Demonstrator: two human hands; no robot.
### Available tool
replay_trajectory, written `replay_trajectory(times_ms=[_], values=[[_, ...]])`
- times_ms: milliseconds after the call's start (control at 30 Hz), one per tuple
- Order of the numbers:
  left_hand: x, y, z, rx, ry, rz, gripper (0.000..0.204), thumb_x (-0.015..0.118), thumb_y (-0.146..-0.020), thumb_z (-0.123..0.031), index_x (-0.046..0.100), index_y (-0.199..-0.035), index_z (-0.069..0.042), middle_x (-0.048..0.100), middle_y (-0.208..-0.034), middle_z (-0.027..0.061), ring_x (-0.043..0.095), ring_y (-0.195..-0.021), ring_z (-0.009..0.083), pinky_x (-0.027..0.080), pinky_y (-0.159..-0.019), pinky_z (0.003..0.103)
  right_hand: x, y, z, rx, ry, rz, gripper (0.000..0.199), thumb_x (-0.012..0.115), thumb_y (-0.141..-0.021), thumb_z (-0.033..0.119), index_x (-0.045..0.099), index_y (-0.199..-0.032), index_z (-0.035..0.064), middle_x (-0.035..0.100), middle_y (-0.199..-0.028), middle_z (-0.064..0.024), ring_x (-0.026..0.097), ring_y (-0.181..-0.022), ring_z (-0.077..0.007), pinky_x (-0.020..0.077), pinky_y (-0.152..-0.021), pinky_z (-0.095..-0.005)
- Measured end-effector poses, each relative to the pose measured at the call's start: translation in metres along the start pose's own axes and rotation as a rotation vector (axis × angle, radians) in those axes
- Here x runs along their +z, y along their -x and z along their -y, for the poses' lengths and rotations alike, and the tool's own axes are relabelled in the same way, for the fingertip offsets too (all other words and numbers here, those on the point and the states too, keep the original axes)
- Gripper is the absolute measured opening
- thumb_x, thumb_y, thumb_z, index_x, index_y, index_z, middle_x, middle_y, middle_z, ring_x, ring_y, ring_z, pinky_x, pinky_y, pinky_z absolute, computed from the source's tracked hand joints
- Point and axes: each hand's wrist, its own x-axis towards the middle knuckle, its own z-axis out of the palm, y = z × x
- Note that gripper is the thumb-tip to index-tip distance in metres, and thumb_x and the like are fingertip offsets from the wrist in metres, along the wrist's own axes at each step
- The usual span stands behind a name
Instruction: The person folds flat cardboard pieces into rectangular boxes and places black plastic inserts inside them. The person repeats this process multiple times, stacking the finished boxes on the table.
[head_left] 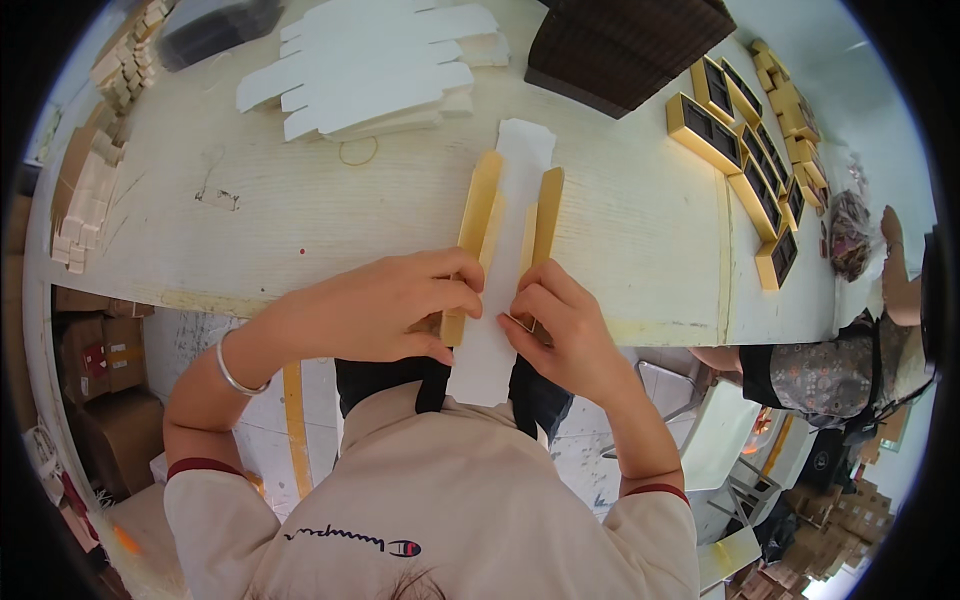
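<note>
A partly folded carton (pixel 487 362), white inside and gold on its side walls, lies lengthwise before me, its near end past the table edge. Its two long sides stand up, while the white middle strip and far end flap lie flat. My left hand (pixel 415 305) pinches the left gold wall near its close end, thumb and fingers closed on it. On the opposite wall, my right hand (pixel 557 325) is closed in the same way, fingertips at the inner fold. Parts of both walls are hidden behind my fingers.
A stack of flat white carton blanks (pixel 375 70) lies at the far left of the table (pixel 270 200). Beyond the carton stands a dark brown block-like stack (pixel 625 50). Several gold boxes with black inserts (pixel 705 132) sit at right. Another person's arm (pixel 900 285) shows at the right edge.
</note>
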Motion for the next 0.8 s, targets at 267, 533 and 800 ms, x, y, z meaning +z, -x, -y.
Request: replay_trajectory(times_ms=[267,533,800], values=[[0.033,-0.021,-0.007,0.093,-0.211,-0.367,0.020,0.075,-0.075,-0.011,0.062,-0.089,-0.004,0.056,-0.071,0.0068,0.054,-0.064,0.0247,0.045,-0.057,0.034,-0.012,-0.006,0.018,0.209,-0.009,0.207,0.021,0.068,-0.076,-0.002,0.051,-0.087,-0.0003,0.047,-0.097,-0.0128,0.055,-0.079,-0.0337,0.0466,-0.068,-0.0406],[0.033,-0.018,-0.010,0.008,-0.199,-0.371,0.011,0.070,-0.077,-0.008,0.061,-0.081,-0.004,0.057,-0.072,0.0078,0.056,-0.063,0.0248,0.045,-0.055,0.035,-0.011,0.027,0.020,-0.109,0.221,0.092,0.044,0.063,-0.068,-0.010,0.059,-0.111,-0.0008,0.049,-0.129,-0.0189,0.059,-0.094,-0.0321,0.0489,-0.074,-0.0360],[0.013,-0.013,-0.013,-0.053,0.382,-0.189,0.025,0.065,-0.090,-0.017,0.052,-0.107,-0.003,0.061,-0.081,0.0083,0.056,-0.064,0.0172,0.045,-0.058,0.026,0.011,0.020,-0.001,-0.070,-0.031,-0.211,0.039,0.064,-0.069,-0.012,0.062,-0.107,-0.0002,0.064,-0.096,-0.0123,0.061,-0.075,-0.0272,0.0487,-0.067,-0.0337]])
